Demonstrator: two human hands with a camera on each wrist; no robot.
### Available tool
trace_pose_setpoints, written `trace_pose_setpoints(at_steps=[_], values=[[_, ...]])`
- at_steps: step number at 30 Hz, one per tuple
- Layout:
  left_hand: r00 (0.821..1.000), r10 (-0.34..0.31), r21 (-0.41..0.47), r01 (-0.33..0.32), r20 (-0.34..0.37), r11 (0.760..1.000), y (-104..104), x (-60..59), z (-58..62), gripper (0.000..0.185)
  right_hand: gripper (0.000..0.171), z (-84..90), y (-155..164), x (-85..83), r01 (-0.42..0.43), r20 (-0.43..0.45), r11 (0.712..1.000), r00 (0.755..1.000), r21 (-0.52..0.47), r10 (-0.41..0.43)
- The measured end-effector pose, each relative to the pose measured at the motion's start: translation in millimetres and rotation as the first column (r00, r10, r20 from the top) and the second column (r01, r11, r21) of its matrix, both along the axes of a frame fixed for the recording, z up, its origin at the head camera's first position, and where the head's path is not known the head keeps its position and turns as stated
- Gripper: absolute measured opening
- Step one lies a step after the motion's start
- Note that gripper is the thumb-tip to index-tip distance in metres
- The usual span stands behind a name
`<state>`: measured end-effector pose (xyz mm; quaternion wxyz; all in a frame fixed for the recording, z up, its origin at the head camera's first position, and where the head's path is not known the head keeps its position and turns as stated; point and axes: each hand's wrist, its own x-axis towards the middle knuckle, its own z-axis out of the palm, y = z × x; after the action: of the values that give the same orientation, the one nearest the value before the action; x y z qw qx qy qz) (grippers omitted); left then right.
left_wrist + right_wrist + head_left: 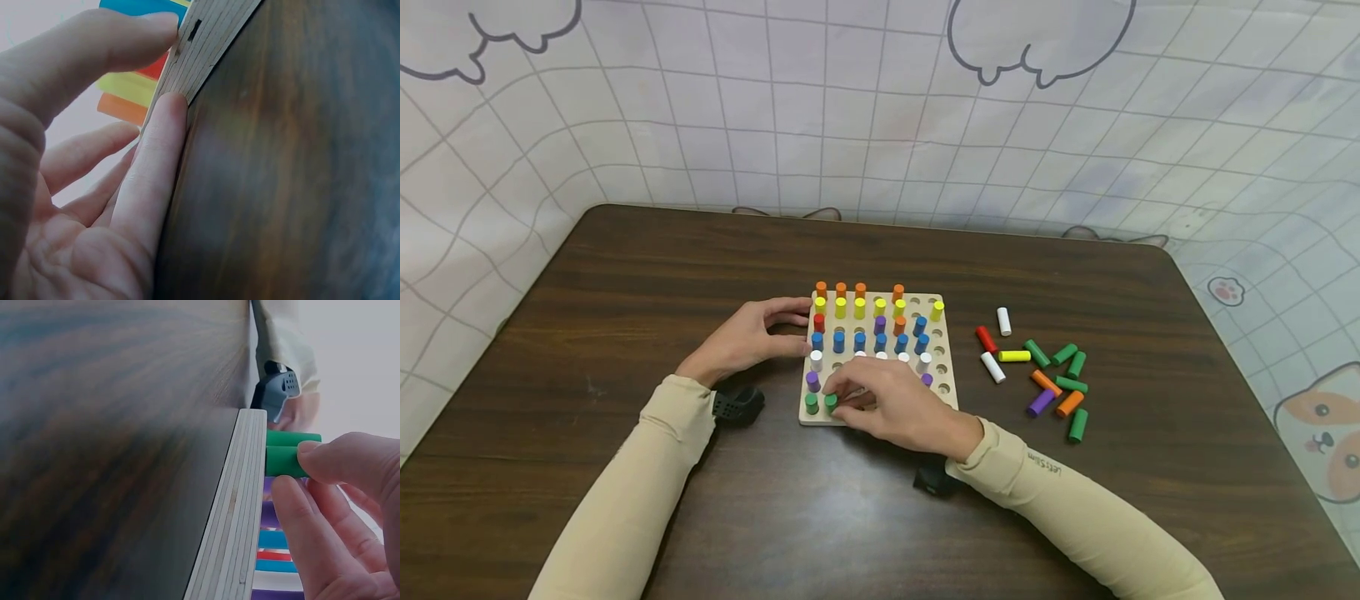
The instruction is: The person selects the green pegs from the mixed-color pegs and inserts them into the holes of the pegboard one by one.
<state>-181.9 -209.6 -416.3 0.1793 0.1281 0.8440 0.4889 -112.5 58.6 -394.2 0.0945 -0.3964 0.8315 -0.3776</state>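
A square wooden pegboard (946, 350) lies on the table, with coloured pegs standing in rows of holes. At its near left corner my right hand (895, 404) pinches a green peg (284, 461), which stands upright in the board beside another green peg (812, 403). My left hand (745, 337) rests along the board's left edge, its fingertips (170, 109) touching the side. Orange, yellow, blue, white and purple pegs fill parts of the rows behind, with a red peg (819, 322) at the left. The right hand hides some near holes.
Loose pegs lie on the table right of the board: several green pegs (1077, 425), white pegs (992, 367), orange pegs (1070, 404), a red peg (987, 338), a yellow peg (1015, 356) and a purple peg (1041, 403). A patterned cloth (865, 108) hangs behind the table.
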Motion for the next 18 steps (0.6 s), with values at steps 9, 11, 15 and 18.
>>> trace_pose_setpoints(at_steps=[9, 11, 15, 18], values=[[1.000, -0.001, 0.012, 0.001, 0.019, 1.000, -0.8, -0.7, -1.2, 0.079, 0.024, -0.5, 0.7, 0.9, 0.005, 0.015, 1.000, 1.000, 0.003, -0.005], [1.000, -0.001, 0.010, 0.001, 0.018, 1.000, -0.8, -0.3, -0.7, 0.080, 0.024, -0.6, 1.0, 0.5, 0.010, 0.014, 1.000, 1.000, 0.007, -0.010], [1.000, 0.001, 0.008, -0.001, 0.016, 1.000, -0.5, 0.0, 0.1, 0.079, 0.024, -0.2, 2.0, 0.0, 0.014, 0.018, 1.000, 1.000, 0.013, -0.014], [1.000, 0.001, 0.006, -0.001, 0.014, 1.000, -0.4, 0.0, 0.1, 0.078, 0.023, -0.4, 3.0, 0.1, 0.013, 0.007, 1.000, 1.000, 0.009, -0.013]])
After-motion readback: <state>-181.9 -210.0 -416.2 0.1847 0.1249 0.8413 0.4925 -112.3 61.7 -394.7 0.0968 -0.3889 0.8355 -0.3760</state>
